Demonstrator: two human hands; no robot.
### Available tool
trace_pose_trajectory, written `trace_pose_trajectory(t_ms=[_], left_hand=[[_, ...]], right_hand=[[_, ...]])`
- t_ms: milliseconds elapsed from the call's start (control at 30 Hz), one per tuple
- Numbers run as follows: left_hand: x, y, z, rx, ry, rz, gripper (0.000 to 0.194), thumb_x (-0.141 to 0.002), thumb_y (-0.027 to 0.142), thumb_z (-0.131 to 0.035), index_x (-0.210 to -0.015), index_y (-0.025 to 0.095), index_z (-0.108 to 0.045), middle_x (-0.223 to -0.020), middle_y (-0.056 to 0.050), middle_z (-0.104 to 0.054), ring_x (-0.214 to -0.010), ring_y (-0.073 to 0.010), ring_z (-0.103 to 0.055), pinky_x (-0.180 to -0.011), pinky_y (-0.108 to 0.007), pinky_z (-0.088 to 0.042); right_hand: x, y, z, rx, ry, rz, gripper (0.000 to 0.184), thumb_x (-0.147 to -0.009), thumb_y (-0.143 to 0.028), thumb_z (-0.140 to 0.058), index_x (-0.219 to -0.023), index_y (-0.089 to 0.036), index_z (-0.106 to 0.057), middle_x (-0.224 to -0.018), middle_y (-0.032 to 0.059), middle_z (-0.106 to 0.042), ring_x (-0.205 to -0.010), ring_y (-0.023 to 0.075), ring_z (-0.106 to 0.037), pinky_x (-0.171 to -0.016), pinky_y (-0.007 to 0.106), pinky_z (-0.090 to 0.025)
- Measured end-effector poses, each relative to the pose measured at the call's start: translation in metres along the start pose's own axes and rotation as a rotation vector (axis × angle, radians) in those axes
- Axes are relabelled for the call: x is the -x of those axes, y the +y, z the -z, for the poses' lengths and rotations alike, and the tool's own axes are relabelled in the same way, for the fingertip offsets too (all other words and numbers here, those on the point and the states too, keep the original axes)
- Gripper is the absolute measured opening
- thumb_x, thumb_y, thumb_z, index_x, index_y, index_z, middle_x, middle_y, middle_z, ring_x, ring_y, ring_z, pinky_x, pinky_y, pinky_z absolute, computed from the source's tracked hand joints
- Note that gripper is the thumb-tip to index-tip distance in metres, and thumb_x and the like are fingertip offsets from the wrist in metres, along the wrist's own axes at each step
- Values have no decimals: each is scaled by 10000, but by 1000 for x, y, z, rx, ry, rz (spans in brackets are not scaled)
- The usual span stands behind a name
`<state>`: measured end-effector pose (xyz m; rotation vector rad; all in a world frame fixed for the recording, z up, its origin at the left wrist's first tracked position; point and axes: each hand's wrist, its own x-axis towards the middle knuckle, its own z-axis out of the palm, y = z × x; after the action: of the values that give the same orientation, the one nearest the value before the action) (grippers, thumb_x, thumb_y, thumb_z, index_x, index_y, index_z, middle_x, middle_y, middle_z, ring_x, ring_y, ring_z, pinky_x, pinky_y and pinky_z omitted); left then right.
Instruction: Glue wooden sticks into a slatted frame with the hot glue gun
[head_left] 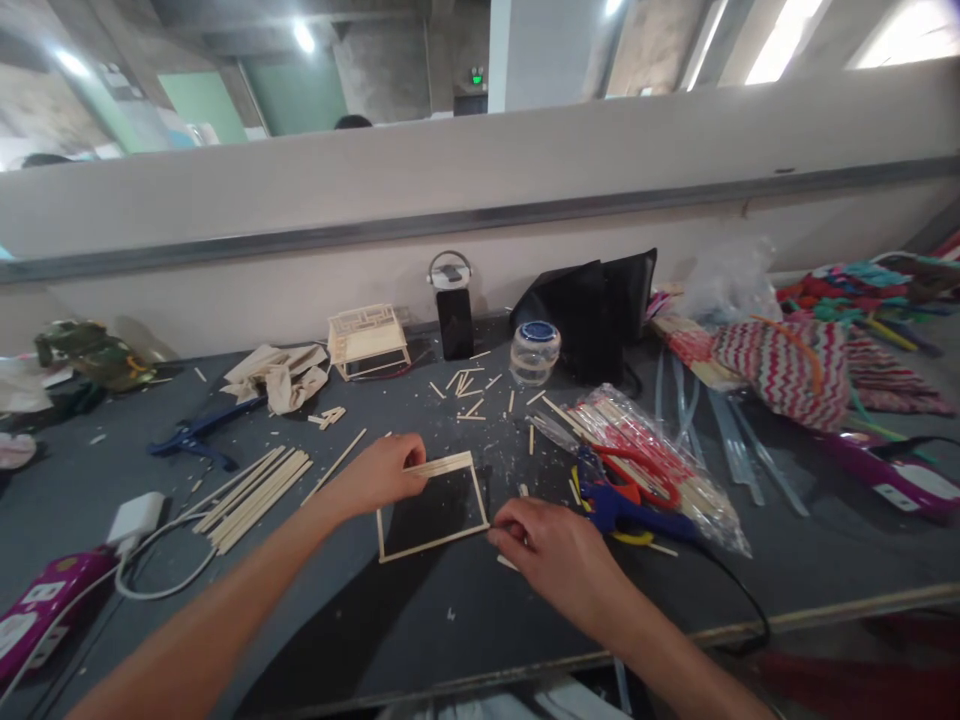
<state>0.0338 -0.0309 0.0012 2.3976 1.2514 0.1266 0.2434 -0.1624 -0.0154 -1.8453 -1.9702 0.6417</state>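
A rectangular frame of thin wooden sticks point(435, 545) lies on the dark tabletop in front of me. My left hand point(390, 470) is closed on its far left part, thumb and fingers pinching the far bar. At the near right corner, my right hand point(544, 545) has its thumb and index finger pressed together, its fingertips right by the wood. Whatever sits between those fingertips is too small to make out. Beyond the frame, short stick pieces point(465, 385) are scattered. A blue glue gun point(626, 508) and red-handled scissors point(637, 475) lie right of my right hand.
Long wooden sticks point(255, 495) lie at left near a blue clamp-like tool point(202, 432). A small stick-built model point(367, 340), a phone point(454, 322) and a clear jar point(535, 355) stand at the back. Plastic-wrapped sticks point(660, 450) and a purple power strip point(896, 475) lie at right.
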Motion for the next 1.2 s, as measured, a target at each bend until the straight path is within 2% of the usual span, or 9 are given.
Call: trace_pose_trajectory(t_ms=[200, 300, 433, 567, 667, 867, 1033, 1100, 1200], left_hand=[[25, 15, 28, 289, -156, 18, 126, -728, 320, -616, -763, 209, -567, -685, 43, -578, -640, -127, -526, -582, -222, -398], [38, 25, 36, 296, -141, 46, 121, -738, 327, -625, -766, 213, -594, -702, 43, -591, -661, -127, -534, -602, -223, -402], [53, 41, 39, 275, -106, 85, 123, -763, 339, -613, -770, 216, -611, -736, 46, -605, -697, -129, -551, -613, -220, -395], [64, 52, 38, 210, -62, 79, 60, -765, 277, -605, -746, 223, -620, -736, 58, -626, -708, -127, -567, -626, -227, -395], [73, 55, 34, 163, 41, -25, 48, -788, 230, -587, -749, 228, -614, -785, 53, -649, -751, -131, -583, -643, -234, -407], [91, 59, 25, -38, 370, -406, 72, -877, 179, -551, -832, 209, -599, -844, 10, -672, -802, -139, -590, -793, -305, -412], [103, 66, 19, -169, 527, -562, 107, -881, 126, -558, -922, 194, -630, -860, -8, -695, -826, -154, -600, -830, -341, -402], [106, 65, 20, -99, 519, -525, 105, -879, 139, -560, -902, 201, -642, -847, 0, -697, -814, -148, -606, -827, -334, -410], [100, 57, 26, 98, 345, -306, 94, -874, 236, -572, -862, 231, -665, -813, 23, -693, -767, -133, -617, -762, -288, -443]], right_hand=[[1, 11, 9, -317, 96, -16, 124, -855, -285, -584, -910, -228, -679, -790, -6, -678, -712, 149, -624, -649, 255, -443], [-1, 10, 10, -408, 163, 20, 174, -827, -301, -633, -974, -220, -681, -800, -4, -652, -704, 142, -603, -650, 254, -453], [-1, 0, 11, -487, 166, 85, 289, -773, -315, -715, -1047, -232, -676, -853, -2, -634, -692, 126, -580, -597, 231, -447], [1, -10, 13, -556, 234, 225, 180, -787, -242, -716, -966, -235, -699, -806, -11, -615, -677, 111, -568, -578, 209, -447], [5, -12, 15, -527, 332, 368, 110, -821, -203, -685, -929, -219, -695, -845, 3, -619, -668, 99, -568, -583, 207, -457], [16, -10, 20, -321, 447, 608, 149, -844, -150, -661, -986, -195, -660, -907, 34, -609, -780, 117, -594, -669, 223, -491], [23, -13, 24, -211, 480, 718, 184, -874, -126, -616, -1046, -192, -622, -913, 43, -615, -822, 130, -590, -734, 247, -503], [25, -15, 24, -200, 475, 684, 219, -878, -167, -625, -1094, -194, -604, -924, 47, -621, -826, 135, -596, -722, 248, -511], [26, -16, 21, -235, 453, 532, 357, -860, -242, -656, -1200, -202, -556, -910, 34, -624, -728, 122, -587, -613, 223, -513]])
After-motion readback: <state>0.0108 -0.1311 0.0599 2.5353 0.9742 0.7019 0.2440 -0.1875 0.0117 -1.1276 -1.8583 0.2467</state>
